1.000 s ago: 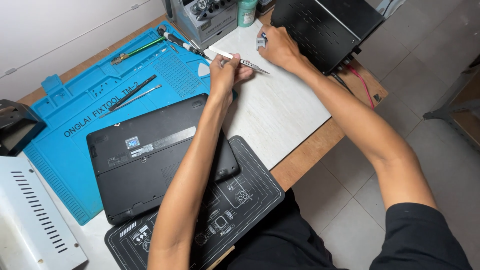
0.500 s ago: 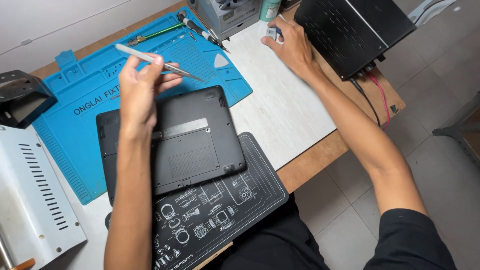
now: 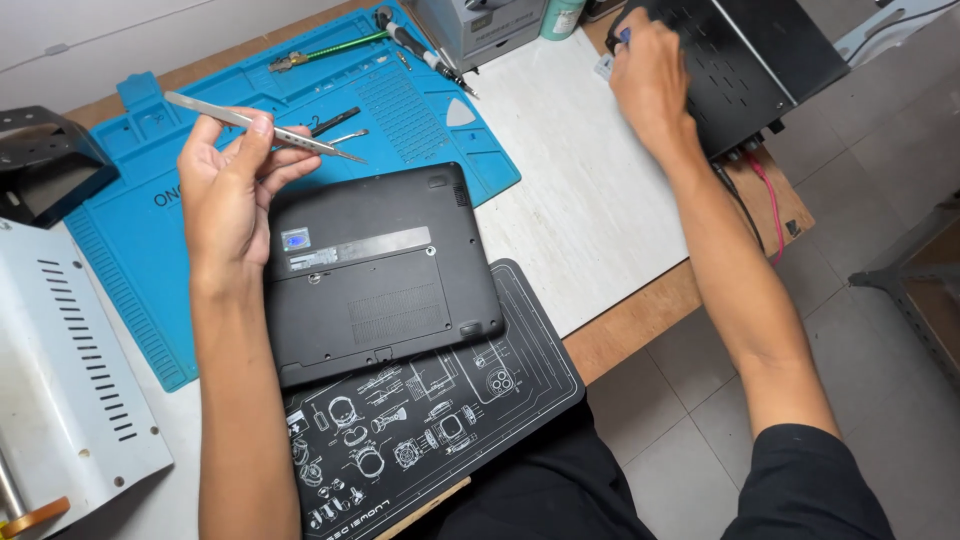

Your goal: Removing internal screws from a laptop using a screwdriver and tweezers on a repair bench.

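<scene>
my left hand (image 3: pixel 228 190) is raised over the bench (image 3: pixel 590 210), its grip pinching a pair of steel tweezers (image 3: pixel 262 128) between thumb and fingertips; the tweezers lie nearly level, tips pointing right and hanging just above the far left corner of the black laptop (image 3: pixel 380 270). the laptop lies upside down, its base panel facing up, partly on the blue silicone repair mat (image 3: pixel 130 250) and partly on the black mat with white line drawings (image 3: pixel 450 420). my right hand (image 3: pixel 650 85) is stretched out to the far right of the bench, resting against the edge of a black perforated metal box (image 3: pixel 740 60); its fingers are curled around something small and bluish, but i cannot tell whether the grip is pressed together on it. on the blue mat beyond the tweezers lie a green-shafted tool (image 3: pixel 330 50), a black-handled screwdriver (image 3: pixel 420 50) and a white plectrum (image 3: pixel 460 113). a white vented metal cover (image 3: pixel 60 370) sits at the left edge.
</scene>
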